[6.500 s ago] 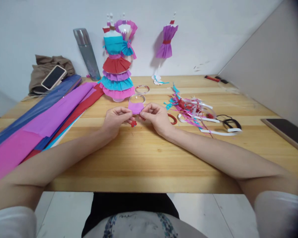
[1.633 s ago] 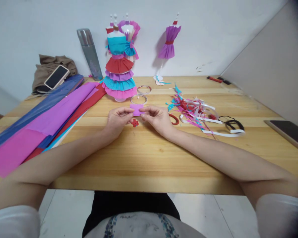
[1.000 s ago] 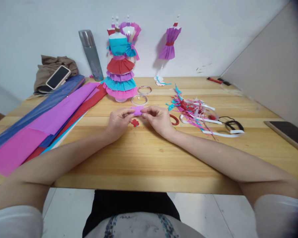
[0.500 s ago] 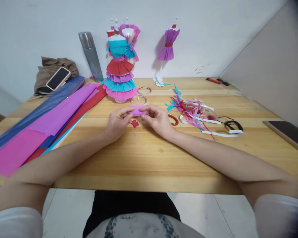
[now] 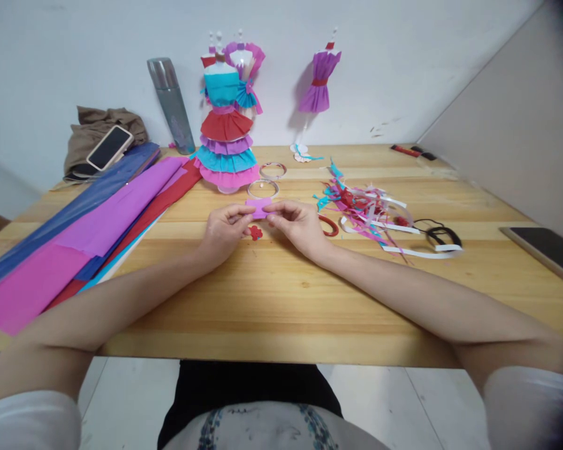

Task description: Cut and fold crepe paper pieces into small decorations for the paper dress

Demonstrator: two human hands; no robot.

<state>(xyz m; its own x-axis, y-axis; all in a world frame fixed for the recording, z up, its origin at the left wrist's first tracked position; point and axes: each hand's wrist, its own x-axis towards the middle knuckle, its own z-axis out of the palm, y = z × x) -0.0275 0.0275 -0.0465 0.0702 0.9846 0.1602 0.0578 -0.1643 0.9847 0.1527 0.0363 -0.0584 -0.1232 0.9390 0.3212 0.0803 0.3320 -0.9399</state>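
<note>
A small piece of purple paper (image 5: 259, 207) is pinched between both hands near the middle of the table. My left hand (image 5: 224, 234) grips its left end with thumb and fingers. The right end is held by my right hand (image 5: 301, 230). Just below the paper, on the wood, lies a small red cutout (image 5: 256, 233). Two thin rings, one of them (image 5: 263, 189) right behind the paper, lie beyond my fingers. A red ring (image 5: 329, 226) is partly hidden behind my right hand.
Behind stand mannequins in layered paper dresses (image 5: 225, 125) and one in purple (image 5: 315, 81). A bottle (image 5: 172, 106), phone (image 5: 110, 148) and coloured paper sheets (image 5: 107, 212) are left; paper scraps (image 5: 356, 206), black cord (image 5: 443, 236) and a dark tablet-like object (image 5: 547, 250) are right.
The purple paper looks slightly flatter and more squared between my fingers. Both hands stay in nearly the same place, and the view has shifted very slightly.
</note>
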